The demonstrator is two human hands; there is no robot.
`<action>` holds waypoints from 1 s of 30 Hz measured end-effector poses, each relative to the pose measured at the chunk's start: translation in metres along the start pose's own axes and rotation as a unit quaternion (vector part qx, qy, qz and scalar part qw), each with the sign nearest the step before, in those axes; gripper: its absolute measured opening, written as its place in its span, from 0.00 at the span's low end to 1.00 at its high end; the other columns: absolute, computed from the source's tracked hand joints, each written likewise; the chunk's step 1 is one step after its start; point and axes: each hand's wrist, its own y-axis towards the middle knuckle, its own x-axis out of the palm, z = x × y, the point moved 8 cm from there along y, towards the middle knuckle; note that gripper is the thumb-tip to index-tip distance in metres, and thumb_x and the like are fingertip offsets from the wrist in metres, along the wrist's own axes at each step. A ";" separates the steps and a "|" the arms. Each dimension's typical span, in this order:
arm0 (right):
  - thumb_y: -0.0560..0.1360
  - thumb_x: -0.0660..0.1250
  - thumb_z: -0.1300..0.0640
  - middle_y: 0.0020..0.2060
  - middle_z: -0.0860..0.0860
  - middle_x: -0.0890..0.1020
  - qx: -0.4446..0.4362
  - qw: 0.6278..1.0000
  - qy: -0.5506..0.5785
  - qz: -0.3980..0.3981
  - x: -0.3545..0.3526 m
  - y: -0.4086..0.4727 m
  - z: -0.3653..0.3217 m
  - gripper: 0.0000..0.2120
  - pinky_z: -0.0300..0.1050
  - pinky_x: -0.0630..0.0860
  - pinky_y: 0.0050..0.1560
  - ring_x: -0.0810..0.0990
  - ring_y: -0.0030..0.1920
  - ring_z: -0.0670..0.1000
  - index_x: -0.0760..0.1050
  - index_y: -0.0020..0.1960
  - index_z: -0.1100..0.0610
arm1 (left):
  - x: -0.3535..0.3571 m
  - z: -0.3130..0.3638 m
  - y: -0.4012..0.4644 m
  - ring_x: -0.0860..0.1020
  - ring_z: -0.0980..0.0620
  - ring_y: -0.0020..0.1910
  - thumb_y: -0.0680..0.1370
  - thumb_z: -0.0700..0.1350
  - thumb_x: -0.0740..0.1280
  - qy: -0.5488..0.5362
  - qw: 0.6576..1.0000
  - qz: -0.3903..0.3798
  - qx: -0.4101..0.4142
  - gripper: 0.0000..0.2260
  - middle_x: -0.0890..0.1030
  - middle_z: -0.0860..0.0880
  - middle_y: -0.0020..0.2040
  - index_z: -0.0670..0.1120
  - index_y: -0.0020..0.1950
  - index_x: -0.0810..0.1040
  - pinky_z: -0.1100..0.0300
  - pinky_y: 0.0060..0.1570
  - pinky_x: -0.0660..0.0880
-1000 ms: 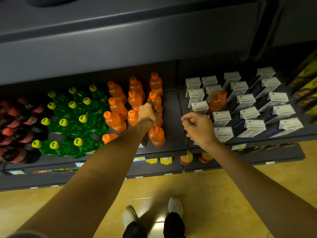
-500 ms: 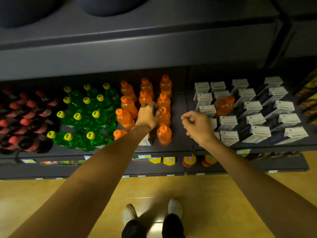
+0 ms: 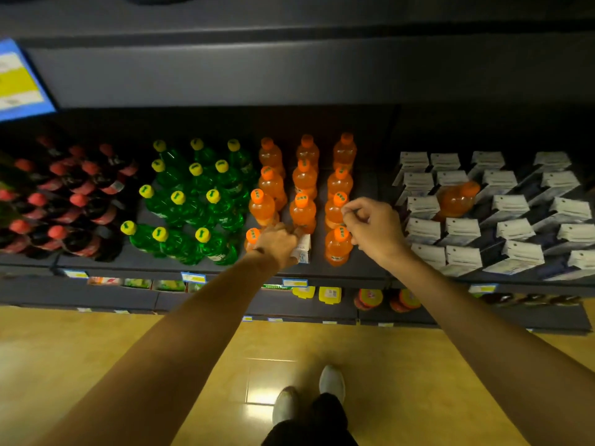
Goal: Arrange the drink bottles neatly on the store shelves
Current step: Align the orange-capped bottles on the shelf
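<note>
1. Two bare hands reach over the dark store shelf [image 3: 180,267], where drink bottles stand in colour blocks.
2. At the near edge of the shelf, the left hand [image 3: 279,241] grasps a small white carton [image 3: 303,249] with its fingers curled round it. The carton stands in the orange block, between the near-left orange bottle [image 3: 252,237] and the near-right orange bottle [image 3: 337,249].
3. Just right of that, the right hand [image 3: 375,230] hangs clenched above the shelf, fingertips bunched against the thumb beside the cap of an orange bottle [image 3: 335,209] in the right column. Whether it pinches that cap or only hovers beside it, I cannot tell.
4. Orange bottles [image 3: 304,180] stand in three columns running from near to far.
5. To their left stand green bottles with yellow caps [image 3: 196,194], and farther left dark bottles with red caps [image 3: 64,194].
6. To the right, white cartons [image 3: 512,207] stand in rows, and a stray orange bottle [image 3: 455,199] lies tilted among them in the far-left part.
7. Below the shelf, the yellow floor [image 3: 96,355] shows a pair of pale shoes [image 3: 309,394].
</note>
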 end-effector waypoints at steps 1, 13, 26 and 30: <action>0.77 0.65 0.58 0.31 0.42 0.77 0.003 1.000 -0.002 0.003 0.002 0.000 0.001 0.05 0.34 0.72 0.32 0.77 0.32 0.41 0.79 0.49 0.56 | 0.004 0.001 0.002 0.70 0.42 0.64 0.76 0.54 0.66 0.013 1.000 -0.004 0.004 0.27 0.73 0.42 0.65 0.45 0.71 0.62 0.52 0.61 0.66; 0.77 0.64 0.58 0.31 0.45 0.78 0.035 0.999 0.000 0.037 0.001 -0.024 0.000 0.05 0.41 0.75 0.35 0.77 0.31 0.45 0.78 0.45 0.53 | -0.007 0.005 -0.018 0.70 0.43 0.63 0.77 0.54 0.64 -0.015 0.995 0.084 0.060 0.22 0.75 0.42 0.61 0.43 0.66 0.68 0.52 0.61 0.65; 0.77 0.66 0.60 0.36 0.47 0.78 0.040 0.992 -0.058 0.108 -0.048 -0.088 -0.030 0.03 0.42 0.74 0.40 0.76 0.34 0.46 0.78 0.49 0.56 | -0.087 0.034 -0.104 0.76 0.41 0.52 0.70 0.62 0.52 -0.079 0.955 0.225 0.175 0.30 0.80 0.42 0.51 0.40 0.58 0.77 0.53 0.52 0.72; 0.77 0.65 0.59 0.32 0.46 0.77 0.045 0.989 -0.065 0.123 -0.071 -0.095 -0.028 0.04 0.41 0.76 0.35 0.76 0.26 0.41 0.78 0.50 0.57 | -0.106 0.053 -0.109 0.77 0.42 0.48 0.71 0.60 0.58 -0.078 0.945 0.254 0.189 0.27 0.81 0.42 0.47 0.40 0.57 0.78 0.53 0.47 0.74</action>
